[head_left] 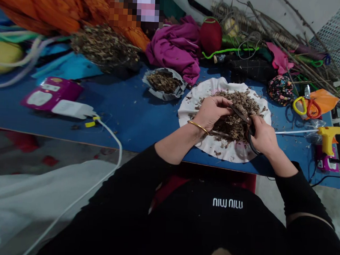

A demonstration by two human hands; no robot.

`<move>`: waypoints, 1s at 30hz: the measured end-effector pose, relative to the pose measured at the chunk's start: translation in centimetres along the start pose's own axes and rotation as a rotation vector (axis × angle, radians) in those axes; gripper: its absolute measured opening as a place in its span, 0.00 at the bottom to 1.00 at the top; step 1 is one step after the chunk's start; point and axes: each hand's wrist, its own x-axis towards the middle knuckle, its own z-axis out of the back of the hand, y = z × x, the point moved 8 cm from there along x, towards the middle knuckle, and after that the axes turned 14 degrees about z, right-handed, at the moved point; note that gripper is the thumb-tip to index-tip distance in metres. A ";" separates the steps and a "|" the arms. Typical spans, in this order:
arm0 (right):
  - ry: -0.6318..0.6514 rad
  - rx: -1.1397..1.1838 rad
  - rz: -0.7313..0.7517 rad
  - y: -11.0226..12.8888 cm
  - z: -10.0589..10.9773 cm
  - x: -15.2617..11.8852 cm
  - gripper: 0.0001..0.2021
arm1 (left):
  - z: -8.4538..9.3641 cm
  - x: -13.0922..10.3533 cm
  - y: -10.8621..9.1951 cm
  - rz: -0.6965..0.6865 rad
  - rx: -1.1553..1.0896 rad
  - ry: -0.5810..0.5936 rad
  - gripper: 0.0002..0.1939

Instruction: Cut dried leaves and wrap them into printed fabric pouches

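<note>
My right hand (261, 135) is closed round the dark handles of a pair of scissors (240, 114), whose blades point left toward my other hand. With thumb and fingers pinched together, my left hand (212, 112) is at the blade tips; it seems to hold a bit of dried plant, too small to make out clearly. Both hands are over a heap of brown dried plant bits (244, 100). Beneath the heap a round white cloth (192, 100) lies on the blue table (147, 130), with crumbs scattered over it.
A paper-lined bowl of dried leaves (165, 82) stands left of the cloth. Behind are purple fabric (176, 45), a dried leaf pile (106, 47) and branches (275, 34). Coloured-handled scissors (307, 105) and a yellow glue gun (329, 136) lie right. A purple-and-white power strip (51, 96) sits left.
</note>
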 end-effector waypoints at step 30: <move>-0.007 -0.007 0.004 0.2 -0.1 0.1 0.26 | -0.3 -0.3 -0.1 0.026 0.034 0.008 0.11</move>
